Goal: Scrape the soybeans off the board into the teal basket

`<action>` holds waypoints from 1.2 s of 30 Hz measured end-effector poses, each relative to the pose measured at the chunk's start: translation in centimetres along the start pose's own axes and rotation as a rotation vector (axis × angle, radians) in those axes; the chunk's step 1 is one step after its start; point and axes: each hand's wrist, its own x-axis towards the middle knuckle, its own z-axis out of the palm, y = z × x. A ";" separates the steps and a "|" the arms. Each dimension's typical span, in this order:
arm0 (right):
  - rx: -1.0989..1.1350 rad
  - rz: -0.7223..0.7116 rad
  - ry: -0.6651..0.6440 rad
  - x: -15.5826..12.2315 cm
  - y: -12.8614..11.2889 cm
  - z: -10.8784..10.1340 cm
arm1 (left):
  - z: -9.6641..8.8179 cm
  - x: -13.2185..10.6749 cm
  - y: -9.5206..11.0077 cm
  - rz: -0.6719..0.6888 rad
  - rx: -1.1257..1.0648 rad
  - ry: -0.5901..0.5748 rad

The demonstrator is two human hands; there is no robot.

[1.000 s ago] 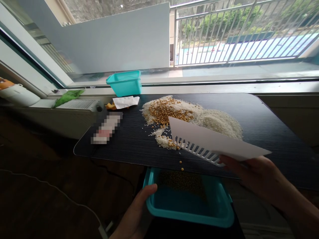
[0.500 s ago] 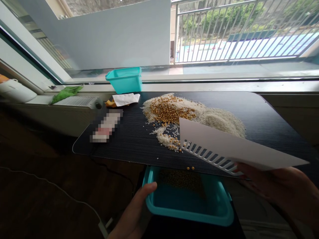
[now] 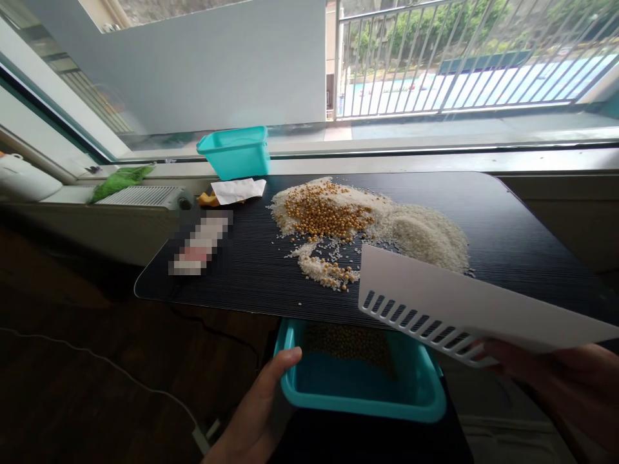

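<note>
My left hand [image 3: 264,399] holds the left side of a teal plastic bin [image 3: 362,407] just below the table's front edge. Its thumb lies by the rim and the other fingers are hidden. Yellow beans [image 3: 348,343] lie inside the bin, toward its far side. In my right hand [image 3: 561,377] is a white slotted plastic board [image 3: 449,290], tilted above the front of the table. Beyond it spreads a pile of white rice [image 3: 430,235] with yellow beans [image 3: 319,216] heaped on its left part. A small strip of mixed rice and beans [image 3: 326,272] lies nearer the edge.
Another teal bin [image 3: 236,153] stands by the window behind the dark table [image 3: 256,258]. White paper [image 3: 238,191] and a blurred-out item [image 3: 200,243] lie on the left. A green cloth [image 3: 118,182] rests on the radiator; a white cable [image 3: 120,374] crosses the floor.
The slotted board has moved right and toward me, away from the small strip. Two beans seen at the table's front edge are gone from there. My left hand stays on the bin.
</note>
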 end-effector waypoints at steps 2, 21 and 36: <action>0.130 0.011 -0.163 0.6 -0.8 0.2 | -0.1 0.1 -0.1 0.015 -0.011 -0.011; 0.245 0.138 -0.068 2.5 -4.0 2.4 | -0.1 -0.5 0.0 0.094 -0.025 0.041; 0.156 -0.203 -0.237 2.4 -6.4 5.3 | -0.9 -0.9 0.8 0.145 -0.030 0.047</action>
